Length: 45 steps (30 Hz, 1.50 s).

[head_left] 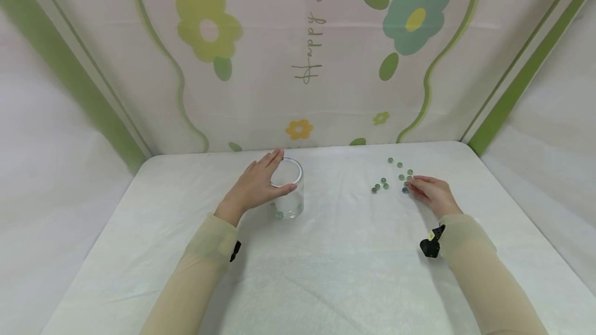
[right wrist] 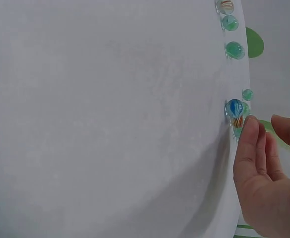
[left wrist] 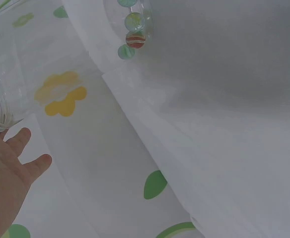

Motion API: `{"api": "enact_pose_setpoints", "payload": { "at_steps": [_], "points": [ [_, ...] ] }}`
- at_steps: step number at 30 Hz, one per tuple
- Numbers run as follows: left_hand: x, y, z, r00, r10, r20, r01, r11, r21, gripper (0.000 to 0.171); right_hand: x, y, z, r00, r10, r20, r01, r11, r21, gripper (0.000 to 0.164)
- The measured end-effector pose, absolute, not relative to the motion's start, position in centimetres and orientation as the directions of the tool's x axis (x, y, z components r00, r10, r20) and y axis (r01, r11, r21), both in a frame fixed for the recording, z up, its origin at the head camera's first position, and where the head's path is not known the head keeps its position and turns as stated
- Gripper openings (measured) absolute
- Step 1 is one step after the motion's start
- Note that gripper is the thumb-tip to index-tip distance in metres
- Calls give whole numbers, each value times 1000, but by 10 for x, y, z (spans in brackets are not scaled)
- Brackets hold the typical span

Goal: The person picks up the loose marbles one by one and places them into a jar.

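A clear glass jar stands upright left of the table's middle with several glass marbles at its bottom. My left hand rests against its rim, straight fingers on the far left side and thumb across the near side. In the left wrist view, green and red-striped marbles show through the glass. At the right, my right hand reaches in at a loose group of marbles. Its thumb and fingers stand apart in the right wrist view, fingertips beside a blue marble and an orange-striped marble.
More marbles lie scattered to the left of my right hand, and others toward the back. A white cloth covers the table. Behind it hangs a flower-printed curtain, with pale fabric walls at both sides.
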<state>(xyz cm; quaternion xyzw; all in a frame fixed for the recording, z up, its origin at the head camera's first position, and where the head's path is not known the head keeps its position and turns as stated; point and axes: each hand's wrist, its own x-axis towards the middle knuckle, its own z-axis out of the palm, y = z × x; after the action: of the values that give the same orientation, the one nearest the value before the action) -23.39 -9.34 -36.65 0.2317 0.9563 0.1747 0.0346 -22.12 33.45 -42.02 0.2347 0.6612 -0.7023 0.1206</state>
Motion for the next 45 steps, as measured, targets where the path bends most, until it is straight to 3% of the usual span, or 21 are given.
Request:
{"api": "enact_pose_setpoints", "payload": {
  "at_steps": [4,11,18,27,30,41,45],
  "points": [
    [-234,-93,-366,-891,454,17,430,830,356,92,-221,335,-424,-852,157,-499,487,-110,-867,56],
    [-233,-93,-366,-889,457,13,430,828,359,93,-222,333,-429,-837,188,-514,492,-153,-857,34],
    [-234,-93,-366,-892,452,12,426,830,361,93,-223,333,-433,-844,194,-501,485,-125,-866,23],
    [-235,-93,-365,-890,455,17,429,825,367,93,-226,327,-433,-838,262,-478,503,34,-864,50],
    [-234,-92,-365,-890,455,17,429,825,367,93,-227,324,-433,-845,277,-457,493,75,-867,52],
    [-236,-93,-365,-891,453,27,432,828,359,93,-229,321,-438,-889,300,-345,424,261,-867,33],
    [-234,-92,-365,-891,453,17,428,827,365,93,-229,320,-441,-892,299,-338,425,304,-853,34]
  ]
}}
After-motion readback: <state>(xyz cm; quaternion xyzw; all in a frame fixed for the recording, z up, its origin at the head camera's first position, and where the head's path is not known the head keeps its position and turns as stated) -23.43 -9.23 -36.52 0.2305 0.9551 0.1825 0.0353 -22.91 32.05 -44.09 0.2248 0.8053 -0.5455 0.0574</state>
